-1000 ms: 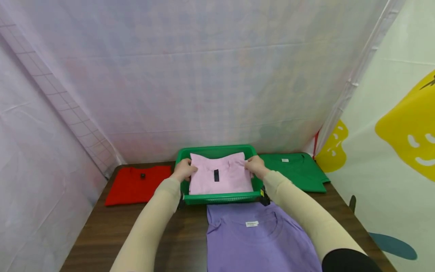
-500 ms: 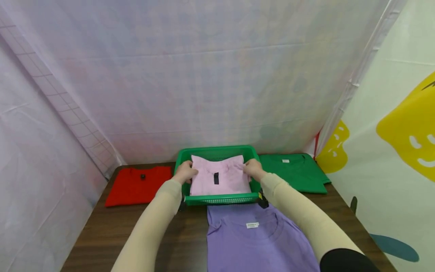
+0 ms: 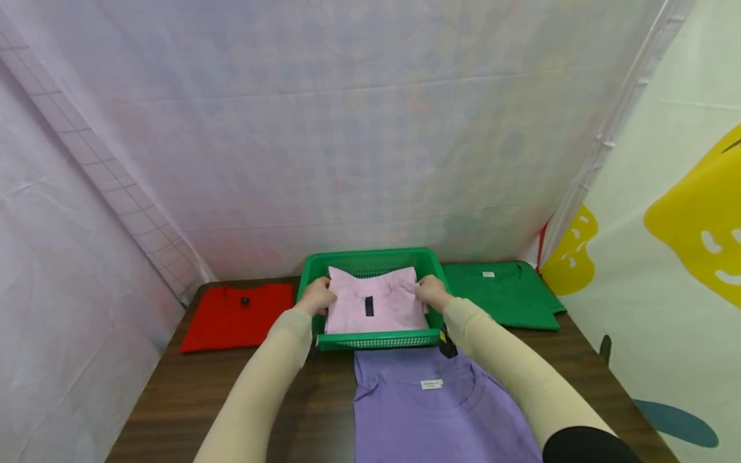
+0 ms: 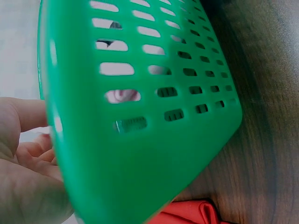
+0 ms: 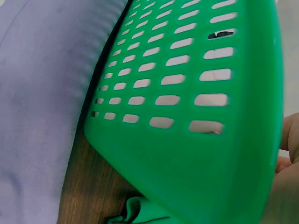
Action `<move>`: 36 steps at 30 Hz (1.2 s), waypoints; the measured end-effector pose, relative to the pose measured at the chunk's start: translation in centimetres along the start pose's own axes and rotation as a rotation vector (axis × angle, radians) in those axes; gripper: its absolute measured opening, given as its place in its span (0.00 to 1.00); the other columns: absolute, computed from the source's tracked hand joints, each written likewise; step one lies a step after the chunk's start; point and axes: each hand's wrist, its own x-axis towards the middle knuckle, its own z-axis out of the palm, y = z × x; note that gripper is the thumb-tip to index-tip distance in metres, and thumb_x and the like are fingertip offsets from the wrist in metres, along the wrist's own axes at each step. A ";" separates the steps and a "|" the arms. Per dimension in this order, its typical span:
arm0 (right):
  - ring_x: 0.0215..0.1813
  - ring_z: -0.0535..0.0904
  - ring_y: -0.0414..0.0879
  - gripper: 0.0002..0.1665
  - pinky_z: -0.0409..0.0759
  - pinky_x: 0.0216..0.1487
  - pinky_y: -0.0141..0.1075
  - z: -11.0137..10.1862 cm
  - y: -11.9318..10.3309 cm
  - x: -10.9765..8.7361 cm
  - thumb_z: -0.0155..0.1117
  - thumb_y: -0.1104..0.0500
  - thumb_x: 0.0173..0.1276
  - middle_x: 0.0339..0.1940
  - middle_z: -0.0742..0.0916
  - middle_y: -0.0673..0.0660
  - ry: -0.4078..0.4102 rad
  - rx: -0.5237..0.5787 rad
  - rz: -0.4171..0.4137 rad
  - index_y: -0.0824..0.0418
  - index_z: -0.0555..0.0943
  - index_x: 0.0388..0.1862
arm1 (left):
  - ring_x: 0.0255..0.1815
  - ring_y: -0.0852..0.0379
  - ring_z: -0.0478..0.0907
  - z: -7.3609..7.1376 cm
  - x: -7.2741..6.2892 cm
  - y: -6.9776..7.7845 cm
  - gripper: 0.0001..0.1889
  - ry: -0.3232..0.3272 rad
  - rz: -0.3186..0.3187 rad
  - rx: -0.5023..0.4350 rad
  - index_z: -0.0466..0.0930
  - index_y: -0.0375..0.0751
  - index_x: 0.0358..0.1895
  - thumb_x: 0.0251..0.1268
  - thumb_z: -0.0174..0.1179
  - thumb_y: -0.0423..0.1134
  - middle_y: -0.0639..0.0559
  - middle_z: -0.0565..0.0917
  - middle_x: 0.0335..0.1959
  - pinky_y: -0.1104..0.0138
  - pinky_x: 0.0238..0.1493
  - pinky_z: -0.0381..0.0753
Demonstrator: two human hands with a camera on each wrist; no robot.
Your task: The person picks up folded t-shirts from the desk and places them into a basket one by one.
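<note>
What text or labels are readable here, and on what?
No text can be read.
Purple shirt: white neck label, print too small to read.
Green shirt: white neck label, too small to read.
Pink shirt: black tag, no lettering visible.
Red shirt: dark mark at the neck, unreadable.

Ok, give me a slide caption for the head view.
Both hands hold a folded pink shirt in a green basket.
</note>
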 end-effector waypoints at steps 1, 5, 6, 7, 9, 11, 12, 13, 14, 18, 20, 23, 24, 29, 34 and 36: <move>0.09 0.72 0.43 0.20 0.65 0.12 0.29 0.0 0.0 0.0 0.44 0.73 0.59 0.06 0.72 0.53 -0.004 0.003 0.006 0.59 0.64 0.10 | 0.40 0.47 0.77 0.1 0.1 0.0 0.26 0.000 -0.006 0.002 0.65 0.31 0.68 0.65 0.52 0.29 0.36 0.74 0.60 0.59 0.32 0.83; 0.10 0.70 0.43 0.15 0.65 0.13 0.30 0.2 0.0 -0.4 0.44 0.73 0.59 0.07 0.70 0.52 -0.019 0.035 0.029 0.61 0.67 0.15 | 0.45 0.45 0.75 0.3 0.2 -0.2 0.27 -0.007 -0.016 0.014 0.64 0.32 0.69 0.65 0.51 0.28 0.37 0.73 0.62 0.59 0.31 0.83; 0.10 0.69 0.43 0.14 0.65 0.13 0.30 0.2 0.0 -0.5 0.44 0.73 0.58 0.07 0.70 0.52 -0.024 0.046 0.032 0.61 0.68 0.17 | 0.46 0.44 0.75 0.3 0.3 -0.2 0.27 -0.010 -0.017 0.015 0.64 0.32 0.69 0.65 0.50 0.28 0.37 0.72 0.63 0.59 0.32 0.83; 0.10 0.68 0.43 0.12 0.65 0.14 0.30 0.2 0.1 -0.6 0.44 0.74 0.58 0.07 0.69 0.51 -0.028 0.055 0.034 0.63 0.69 0.18 | 0.47 0.44 0.75 0.4 0.3 -0.2 0.27 -0.014 -0.019 0.017 0.63 0.32 0.70 0.66 0.50 0.28 0.37 0.72 0.63 0.59 0.32 0.82; 0.11 0.67 0.42 0.10 0.65 0.14 0.30 0.4 0.2 -0.6 0.44 0.74 0.57 0.08 0.68 0.51 -0.031 0.070 0.040 0.65 0.71 0.22 | 0.49 0.43 0.75 0.4 0.3 -0.3 0.28 -0.020 -0.015 0.024 0.62 0.31 0.70 0.66 0.49 0.28 0.36 0.70 0.64 0.59 0.32 0.82; 0.11 0.65 0.41 0.09 0.65 0.15 0.30 0.4 0.4 -0.6 0.44 0.74 0.56 0.09 0.68 0.51 -0.031 0.084 0.041 0.68 0.73 0.26 | 0.50 0.43 0.75 0.4 0.3 -0.3 0.28 -0.025 -0.013 0.025 0.62 0.31 0.71 0.67 0.48 0.28 0.36 0.70 0.65 0.58 0.33 0.82; 0.11 0.65 0.41 0.09 0.65 0.15 0.30 0.5 0.4 -0.6 0.44 0.74 0.56 0.10 0.68 0.51 -0.031 0.090 0.043 0.69 0.74 0.28 | 0.50 0.43 0.75 0.4 0.3 -0.3 0.27 -0.027 -0.011 0.029 0.62 0.31 0.70 0.67 0.48 0.28 0.36 0.70 0.65 0.58 0.34 0.82; 0.11 0.64 0.41 0.09 0.66 0.15 0.30 0.5 0.5 -0.6 0.44 0.74 0.56 0.11 0.68 0.51 -0.031 0.096 0.044 0.70 0.74 0.30 | 0.50 0.43 0.75 0.4 0.3 -0.3 0.27 -0.027 -0.010 0.033 0.62 0.31 0.70 0.67 0.47 0.28 0.36 0.70 0.65 0.58 0.34 0.82; 0.11 0.63 0.40 0.09 0.66 0.16 0.30 0.6 0.6 -0.6 0.45 0.73 0.56 0.13 0.69 0.52 -0.032 0.106 0.048 0.71 0.75 0.31 | 0.50 0.43 0.75 0.4 0.2 -0.3 0.27 -0.028 -0.008 0.036 0.62 0.31 0.70 0.67 0.46 0.28 0.36 0.70 0.65 0.58 0.34 0.82; 0.12 0.62 0.41 0.10 0.69 0.18 0.32 0.7 0.7 -0.5 0.52 0.71 0.58 0.24 0.75 0.60 -0.049 0.144 0.054 0.76 0.76 0.37 | 0.49 0.43 0.76 0.3 -0.1 -0.2 0.27 -0.032 -0.011 0.036 0.62 0.30 0.70 0.67 0.45 0.28 0.35 0.70 0.65 0.56 0.38 0.83; 0.13 0.63 0.42 0.13 0.71 0.20 0.34 0.7 0.7 -0.5 0.54 0.70 0.59 0.33 0.78 0.66 -0.062 0.160 0.055 0.78 0.75 0.42 | 0.51 0.42 0.75 0.3 -0.4 -0.2 0.27 -0.038 -0.015 0.028 0.61 0.29 0.71 0.68 0.44 0.28 0.35 0.69 0.66 0.55 0.41 0.82; 0.14 0.63 0.43 0.18 0.74 0.24 0.36 0.5 0.5 -0.7 0.55 0.67 0.61 0.43 0.79 0.72 -0.085 0.171 0.058 0.80 0.74 0.47 | 0.55 0.41 0.74 0.3 -0.5 -0.3 0.27 -0.050 -0.021 0.013 0.59 0.28 0.71 0.69 0.44 0.29 0.34 0.67 0.68 0.53 0.45 0.81; 0.14 0.63 0.43 0.19 0.75 0.26 0.38 0.4 0.4 -0.8 0.55 0.67 0.62 0.45 0.79 0.72 -0.089 0.173 0.059 0.80 0.73 0.49 | 0.57 0.40 0.73 0.3 -0.5 -0.3 0.27 -0.053 -0.025 0.009 0.58 0.28 0.71 0.70 0.44 0.30 0.34 0.67 0.68 0.52 0.46 0.81; 0.12 0.63 0.43 0.22 0.81 0.39 0.46 -0.2 -0.2 -1.4 0.53 0.64 0.67 0.34 0.80 0.70 -0.109 0.178 0.052 0.81 0.73 0.53 | 0.60 0.38 0.71 0.4 -0.3 -0.5 0.28 -0.075 -0.044 -0.027 0.57 0.26 0.72 0.69 0.42 0.30 0.33 0.65 0.69 0.49 0.49 0.79; 0.10 0.64 0.42 0.23 0.81 0.32 0.44 -0.7 -0.7 -1.6 0.52 0.62 0.69 0.16 0.75 0.59 -0.124 0.191 0.053 0.83 0.74 0.53 | 0.61 0.37 0.69 0.3 -0.3 -0.7 0.29 -0.111 -0.064 -0.038 0.56 0.21 0.70 0.65 0.42 0.29 0.30 0.64 0.68 0.44 0.51 0.77; 0.10 0.64 0.41 0.24 0.79 0.26 0.42 -0.8 -0.9 -1.6 0.53 0.62 0.69 0.17 0.76 0.59 -0.129 0.198 0.064 0.83 0.73 0.53 | 0.61 0.36 0.69 0.2 -0.3 -0.8 0.30 -0.116 -0.071 -0.016 0.56 0.19 0.69 0.63 0.44 0.29 0.29 0.64 0.67 0.43 0.50 0.77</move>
